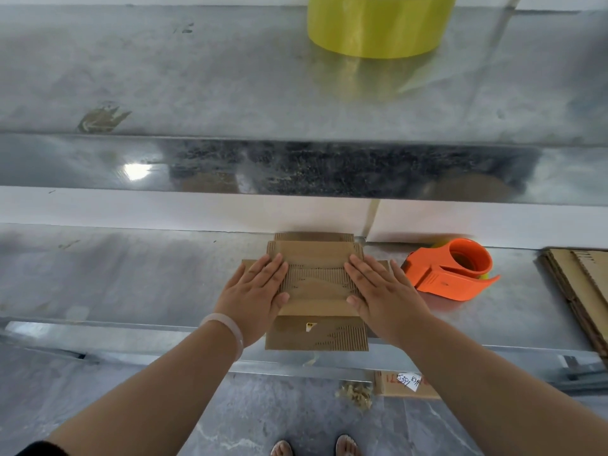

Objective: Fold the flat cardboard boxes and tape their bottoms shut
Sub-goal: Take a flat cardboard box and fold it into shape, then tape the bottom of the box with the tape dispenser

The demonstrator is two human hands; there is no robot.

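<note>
A small brown cardboard box (pixel 316 284) sits on the metal bench (pixel 131 274) with its flaps folded down flat on top. My left hand (pixel 256 294) presses flat on the left side flap, fingers straight. On the right side flap lies my right hand (pixel 381 294), also flat. An orange tape dispenser (pixel 450 269) lies just right of the box, apart from my right hand.
A stack of flat cardboard boxes (pixel 582 291) lies at the bench's right edge. A big roll of yellow tape (pixel 378 24) stands on the upper metal shelf (pixel 197 77). A white wall runs behind the box. Below the bench are cardboard scraps (pixel 404 385) on the floor.
</note>
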